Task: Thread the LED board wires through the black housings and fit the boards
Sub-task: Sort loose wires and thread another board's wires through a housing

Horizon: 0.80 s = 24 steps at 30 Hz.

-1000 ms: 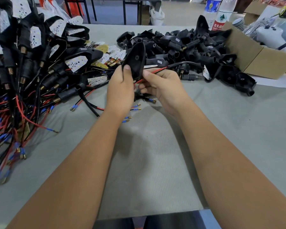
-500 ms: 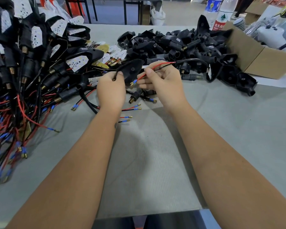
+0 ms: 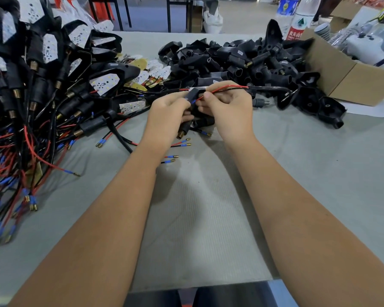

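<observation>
Grey cloth covers the table [image 3: 208, 218], and the single head view looks down along two bare forearms to hands that meet near its middle. The left hand [image 3: 166, 117] has its fingers curled round a black housing [image 3: 193, 94], whose brass-tipped threaded stem [image 3: 182, 132] sticks out below the palm toward the near edge. The right hand [image 3: 228, 111] pinches a red wire [image 3: 222, 88] between thumb and fingertips just beside the housing's upper end; the wire's blue-sleeved tip [image 3: 194, 101] lies against the housing, though whether it has gone into an opening cannot be told. From the pinch the red wire runs with a black wire [image 3: 273, 87] toward the right edge. So both grips are closed, the left on the housing and the right on the wire. Along the left edge lies a heap of finished units [image 3: 42, 85], black housings with white LED boards fitted and red and black leads trailing onto the cloth. Toward the far edge sits a pile of empty housings [image 3: 242, 60], with loose LED boards [image 3: 151, 72] between the two heaps. At the far right corner stands a cardboard box [image 3: 350, 78], with two plastic bottles [image 3: 297, 21] behind it.
</observation>
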### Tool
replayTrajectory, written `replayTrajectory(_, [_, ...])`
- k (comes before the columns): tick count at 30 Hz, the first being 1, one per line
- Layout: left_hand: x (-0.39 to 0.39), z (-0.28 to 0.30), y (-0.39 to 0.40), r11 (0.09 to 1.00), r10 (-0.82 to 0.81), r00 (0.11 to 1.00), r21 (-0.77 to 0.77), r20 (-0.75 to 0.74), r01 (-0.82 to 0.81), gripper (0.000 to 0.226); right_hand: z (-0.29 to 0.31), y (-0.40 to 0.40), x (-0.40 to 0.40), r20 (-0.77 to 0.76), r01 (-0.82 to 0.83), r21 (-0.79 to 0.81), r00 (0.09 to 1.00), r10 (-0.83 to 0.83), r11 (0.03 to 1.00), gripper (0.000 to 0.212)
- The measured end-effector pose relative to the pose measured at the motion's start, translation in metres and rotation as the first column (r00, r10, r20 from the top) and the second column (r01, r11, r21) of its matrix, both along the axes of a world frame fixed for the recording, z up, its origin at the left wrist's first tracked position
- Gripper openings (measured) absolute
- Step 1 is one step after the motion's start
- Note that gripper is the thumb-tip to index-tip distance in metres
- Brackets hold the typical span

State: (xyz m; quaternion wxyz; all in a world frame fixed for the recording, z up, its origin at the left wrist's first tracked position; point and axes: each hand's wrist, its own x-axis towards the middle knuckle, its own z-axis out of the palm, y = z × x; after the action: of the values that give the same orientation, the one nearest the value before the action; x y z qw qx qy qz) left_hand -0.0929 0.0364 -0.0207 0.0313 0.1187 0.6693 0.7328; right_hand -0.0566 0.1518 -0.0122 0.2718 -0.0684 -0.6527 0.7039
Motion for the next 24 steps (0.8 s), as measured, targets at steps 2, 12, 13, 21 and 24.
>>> replayTrajectory(2, [-0.0022,0.0,0.0018,0.999,-0.001,0.999,0.04,0.053,-0.001,0.026,0.0015,-0.0005,0.0018,-0.021,-0.039,-0.081,0.999,0.038,0.996,0.014])
replayTrajectory(12, [0.0001,-0.0004,0.0007,0.975,-0.03,0.993,0.223,0.111,0.005,0.018,-0.0008,0.0008,0.0043,0.057,-0.054,-0.044,0.997,0.057,0.998,0.012])
replayTrajectory(13, [0.0011,-0.0005,0.0006,0.972,-0.042,0.994,0.235,0.103,0.016,0.02,-0.0016,0.001,0.0043,0.067,-0.054,-0.032,0.996,0.056,0.998,0.01])
replayTrajectory(21, [0.0035,0.0014,-0.0012,0.912,-0.095,0.983,0.409,0.159,0.022,0.02,0.0026,0.0052,0.0031,0.053,-0.228,-0.28,0.966,0.252,0.932,0.04])
replayTrajectory(24, [0.0045,0.0015,-0.0016,0.9,-0.143,0.98,0.431,0.135,0.072,0.015,-0.0008,0.0055,0.0009,0.088,-0.193,-0.234,0.972,0.219,0.953,0.041])
